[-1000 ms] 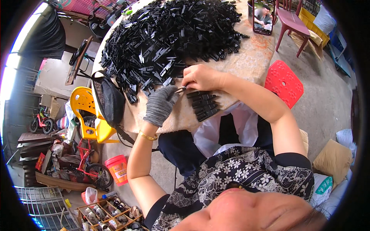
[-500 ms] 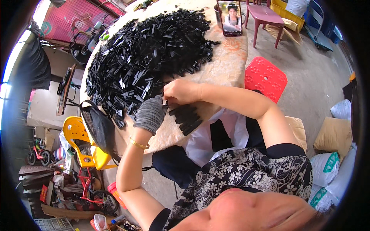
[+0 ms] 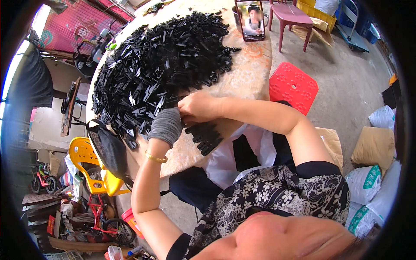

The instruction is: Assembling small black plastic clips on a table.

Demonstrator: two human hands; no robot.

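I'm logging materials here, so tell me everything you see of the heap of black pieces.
The heap of black pieces is a broad, loose mound of many small, narrow parts, plastic-looking and glossy in places. They lie jumbled on the pale patterned tabletop, with stragglers at the edges. The gloved left hand and bare right hand are at its near side; whether either touches it is unclear.

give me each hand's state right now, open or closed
Left hand, gloved: cannot be told, fingertips hidden.
Right hand, bare: fingers curled closed; whether it holds anything cannot be told.
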